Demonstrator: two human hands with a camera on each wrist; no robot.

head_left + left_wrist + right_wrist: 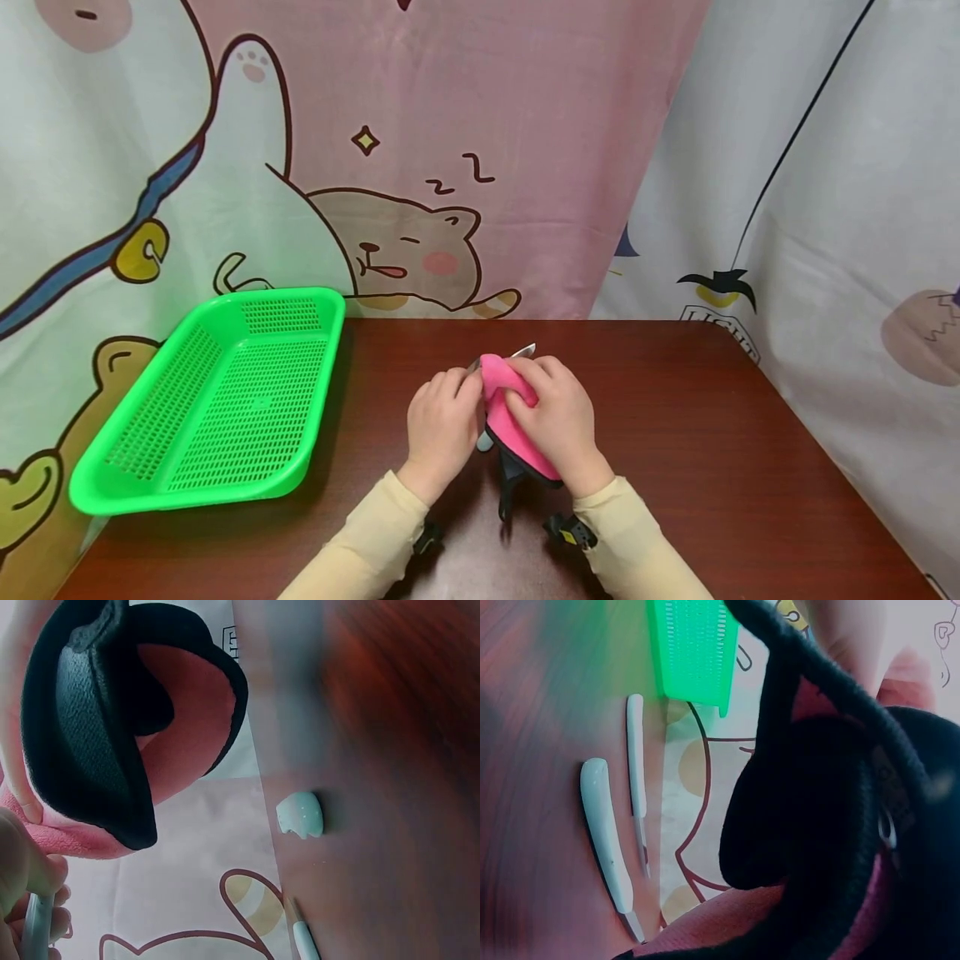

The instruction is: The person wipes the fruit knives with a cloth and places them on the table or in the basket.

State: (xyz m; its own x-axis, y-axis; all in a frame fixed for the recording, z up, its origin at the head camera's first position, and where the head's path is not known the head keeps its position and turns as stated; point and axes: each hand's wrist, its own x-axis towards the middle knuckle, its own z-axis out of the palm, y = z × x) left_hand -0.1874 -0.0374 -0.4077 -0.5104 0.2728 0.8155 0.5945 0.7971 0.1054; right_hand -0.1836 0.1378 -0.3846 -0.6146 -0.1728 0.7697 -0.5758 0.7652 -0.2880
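Both hands hold a soft pink cloth piece (517, 429) with black edging, above the middle of the table. Its exact kind is unclear. A black strap-like part (507, 492) hangs below it. My left hand (446, 421) pinches its upper left edge, and a slim pale thing (36, 930) shows among those fingers. My right hand (558, 412) grips the cloth from the right, thumb pressed into a fold. In the wrist views the black inner side (810, 802) bulges open. Two white-handled knives (606, 832) (636, 757) lie behind it, their blades partly hidden.
A green perforated plastic basket (318, 400) stands on the left of the brown table (675, 433). Behind the table hangs a printed cloth (540, 167) with cartoon animals. Dark camera mounts (570, 531) sit at the wrists.
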